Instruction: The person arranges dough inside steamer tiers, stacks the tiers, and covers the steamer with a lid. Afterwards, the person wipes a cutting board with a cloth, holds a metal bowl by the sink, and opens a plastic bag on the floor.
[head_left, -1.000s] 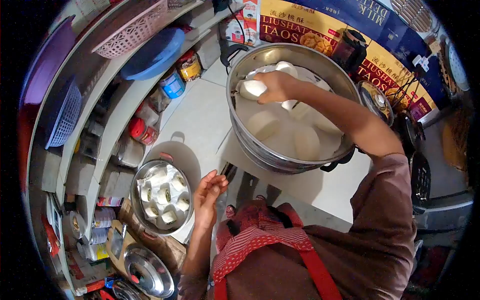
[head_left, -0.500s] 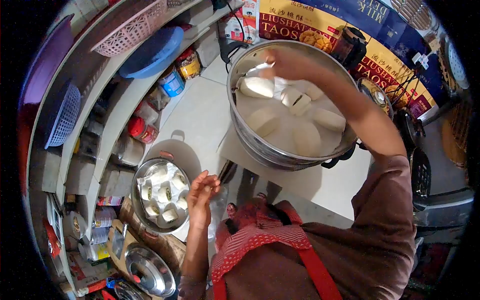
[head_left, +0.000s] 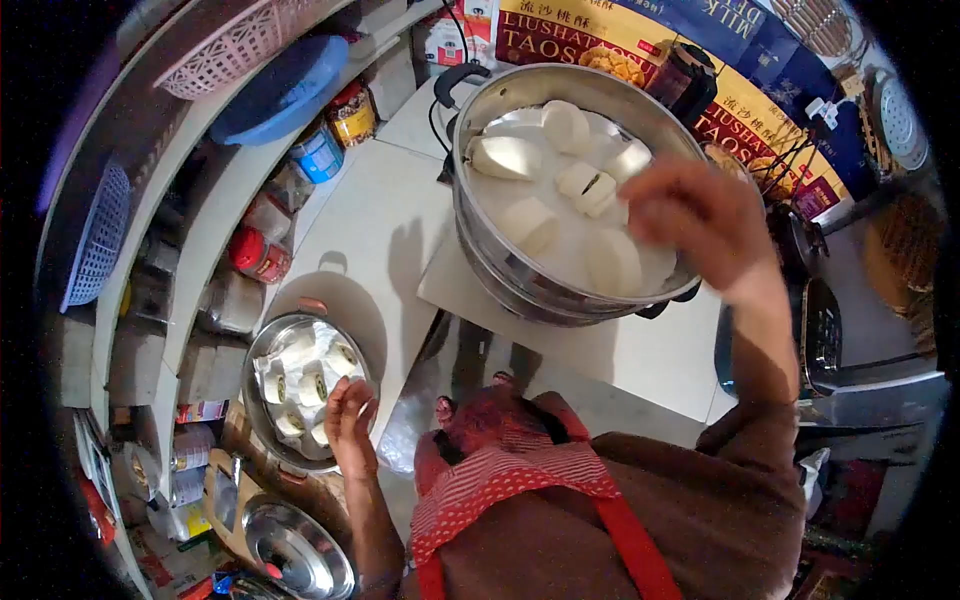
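A large metal steamer pot stands on the counter, with several white buns inside on a pale liner. One small bun near its middle has a dark green filling. My right hand is above the pot's right side, blurred, its fingers bent; whether it holds anything is not clear. At the lower left, a smaller metal pan holds several white rolls with green filling. Over the right edge of that pan is my left hand, fingers partly curled and apart, with nothing visible in it.
Shelves at the left carry a pink basket, a blue basin and jars. A metal lid lies at the lower left. Printed boxes and a dark jug stand behind the pot.
My right hand has moved from the pot's far left side to its right side, uncovering the buns there. My left hand has shifted left to the pan's edge. The view has moved slightly.
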